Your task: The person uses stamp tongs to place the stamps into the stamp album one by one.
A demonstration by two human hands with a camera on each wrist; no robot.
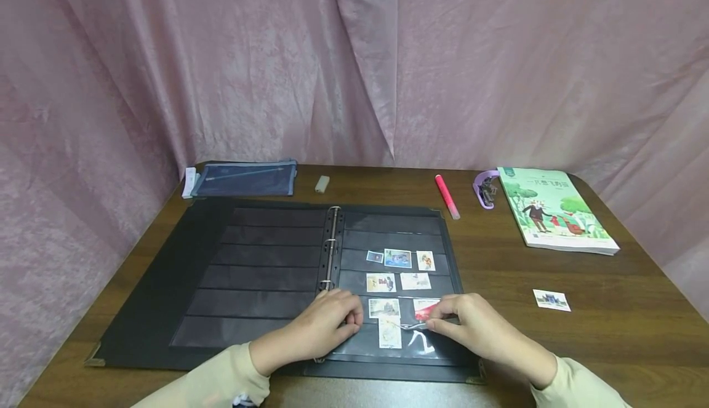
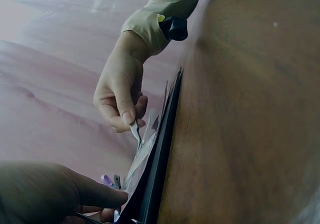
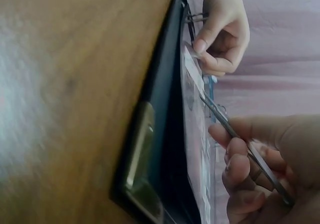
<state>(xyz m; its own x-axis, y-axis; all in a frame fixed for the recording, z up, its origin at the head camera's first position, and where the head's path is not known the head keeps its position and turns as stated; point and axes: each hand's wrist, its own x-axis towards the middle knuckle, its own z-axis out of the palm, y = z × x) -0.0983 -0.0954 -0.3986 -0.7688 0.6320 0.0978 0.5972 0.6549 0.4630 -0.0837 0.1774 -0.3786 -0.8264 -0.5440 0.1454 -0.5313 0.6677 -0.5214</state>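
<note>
A black stamp album (image 1: 146, 297) lies spread on the table, its right page (image 1: 443, 340) carrying several stamps in clear-fronted strips. My right hand (image 1: 471, 325) holds metal tweezers (image 3: 265, 169) between thumb and fingers, the tips pointing left. Those tips meet an upright pale stamp (image 1: 390, 334) low on the page, just under a landscape stamp (image 1: 384, 308). A red and white stamp (image 1: 423, 308) is partly covered by the right fingers. Beside the pale stamp, my left hand (image 1: 329, 322) pinches the edge of a clear pocket strip (image 3: 188, 66) between thumb and forefinger.
One loose stamp (image 1: 551, 300) lies on the wood right of the album. Behind the album are a blue mesh pouch (image 1: 249, 180), an eraser (image 1: 322, 184), a pink marker (image 1: 447, 197), a purple object (image 1: 485, 189) and a green-covered book (image 1: 556, 208). Metal rings (image 1: 330, 242) run along the spine.
</note>
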